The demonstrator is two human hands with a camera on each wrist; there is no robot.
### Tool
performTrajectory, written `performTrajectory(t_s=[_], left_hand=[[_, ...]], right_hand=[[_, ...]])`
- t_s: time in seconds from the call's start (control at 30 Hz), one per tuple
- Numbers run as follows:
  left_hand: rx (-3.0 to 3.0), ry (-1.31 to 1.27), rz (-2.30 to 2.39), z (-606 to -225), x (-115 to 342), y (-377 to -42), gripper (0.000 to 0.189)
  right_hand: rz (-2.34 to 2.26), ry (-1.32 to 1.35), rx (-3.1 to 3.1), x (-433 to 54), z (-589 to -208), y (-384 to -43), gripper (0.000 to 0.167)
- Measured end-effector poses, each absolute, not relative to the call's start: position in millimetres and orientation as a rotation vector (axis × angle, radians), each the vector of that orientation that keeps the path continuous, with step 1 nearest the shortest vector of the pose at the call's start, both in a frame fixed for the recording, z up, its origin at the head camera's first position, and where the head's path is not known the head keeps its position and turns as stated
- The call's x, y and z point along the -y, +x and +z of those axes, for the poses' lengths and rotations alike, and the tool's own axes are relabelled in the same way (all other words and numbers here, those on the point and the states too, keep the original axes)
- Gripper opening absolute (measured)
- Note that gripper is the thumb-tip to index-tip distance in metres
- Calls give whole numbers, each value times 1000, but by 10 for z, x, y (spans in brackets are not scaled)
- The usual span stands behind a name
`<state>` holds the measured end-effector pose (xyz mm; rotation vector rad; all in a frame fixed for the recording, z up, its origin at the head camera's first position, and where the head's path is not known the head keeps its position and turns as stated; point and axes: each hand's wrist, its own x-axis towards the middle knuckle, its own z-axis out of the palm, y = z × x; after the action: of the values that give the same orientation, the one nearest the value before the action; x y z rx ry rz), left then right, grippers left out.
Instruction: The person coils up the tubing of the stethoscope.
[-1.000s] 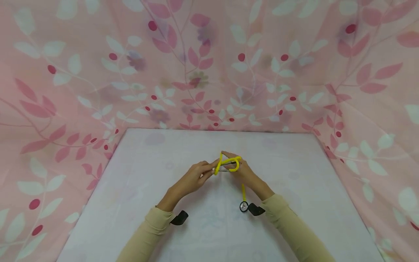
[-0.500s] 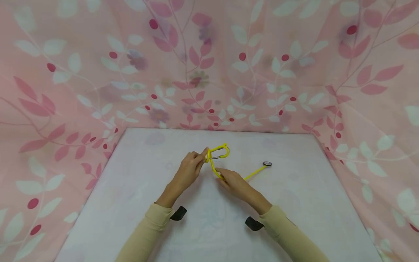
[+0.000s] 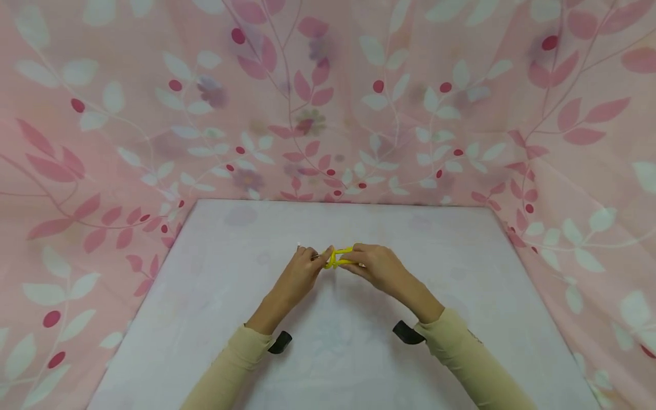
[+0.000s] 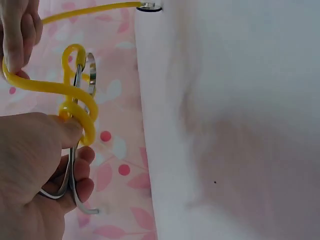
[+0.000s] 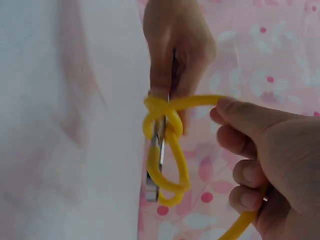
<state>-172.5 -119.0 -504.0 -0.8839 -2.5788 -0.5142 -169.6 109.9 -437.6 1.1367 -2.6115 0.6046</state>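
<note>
A stethoscope with yellow tubing (image 3: 333,259) is held up between both hands above the table. My left hand (image 3: 297,272) grips its metal ear tubes (image 4: 74,185), with the thumb pressed at the yellow coils wound round them. In the right wrist view, my right hand (image 5: 280,145) pinches a taut strand of the tubing (image 5: 197,101) beside the coils. More tubing runs down through its curled lower fingers. The round chest piece (image 4: 149,7) shows at the top of the left wrist view; in the head view it is hidden.
A white-covered table (image 3: 328,364) lies beneath the hands. Pink leaf-patterned cloth (image 3: 328,102) hangs behind it and along both sides. A black wrist mount (image 3: 280,343) sticks out at the left cuff, another black mount (image 3: 408,332) at the right.
My right hand dropped, drawing out a strand, then rose back beside the coils. The chest piece swung from below the right hand to its right, then out of the head view.
</note>
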Motion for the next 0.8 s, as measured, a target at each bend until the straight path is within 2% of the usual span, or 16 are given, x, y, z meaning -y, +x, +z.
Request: performTrajectory(t_s=[0.2, 0.4, 0.57, 0.8], left_hand=[[2566, -1046, -540, -4956, 1137, -1602, 54], [2513, -1139, -628, -4912, 1107, -1543, 58], [2439, -1181, -680, -4887, 1112, -1551, 59], [2374, -1130, -762, -4784, 1122, -1610, 61]], right_hand=[[878, 1103, 2561, -1246, -4367, -1971, 17], [1228, 915, 2618, -1417, -4520, -2178, 23], [1485, 843, 2617, -1502, -4669, -2256, 25], [1491, 935, 2553, -1412, -4881, -2222, 25]])
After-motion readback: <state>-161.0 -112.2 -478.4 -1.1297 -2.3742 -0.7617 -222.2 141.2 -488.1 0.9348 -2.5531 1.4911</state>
